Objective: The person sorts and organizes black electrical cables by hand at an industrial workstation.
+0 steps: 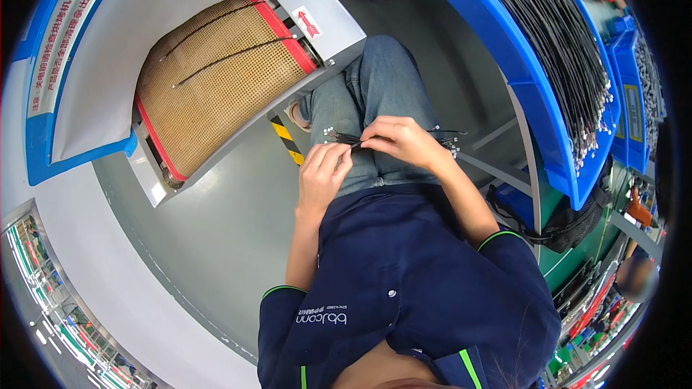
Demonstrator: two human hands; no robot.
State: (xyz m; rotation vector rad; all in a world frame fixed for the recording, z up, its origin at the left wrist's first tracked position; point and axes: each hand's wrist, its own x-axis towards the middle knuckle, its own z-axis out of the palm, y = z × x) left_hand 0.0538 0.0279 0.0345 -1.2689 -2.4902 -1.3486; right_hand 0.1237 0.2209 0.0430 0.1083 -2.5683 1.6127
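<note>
Over my lap, both hands meet at a small bundle of black cables (346, 137) with white connector ends. My left hand (322, 170) pinches the bundle from the left, fingertips pressed together. From the right, my right hand (401, 137) closes thumb and fingers on the same cables near the middle. White ends stick out on the left, and more ends show past my right hand. The fingers hide the exact spot between the fingertips. Two single black cables, an upper one (209, 25) and a lower one (234, 61), lie apart on the tan mesh conveyor belt (209, 101).
The belt has red edges and runs under a grey and blue machine hood (94, 65) at the left. On the right stands a large blue bin (497, 50) with a heap of black cables (555, 43). Another blue bin (631, 101) sits beyond it. A black bag (577, 223) is below.
</note>
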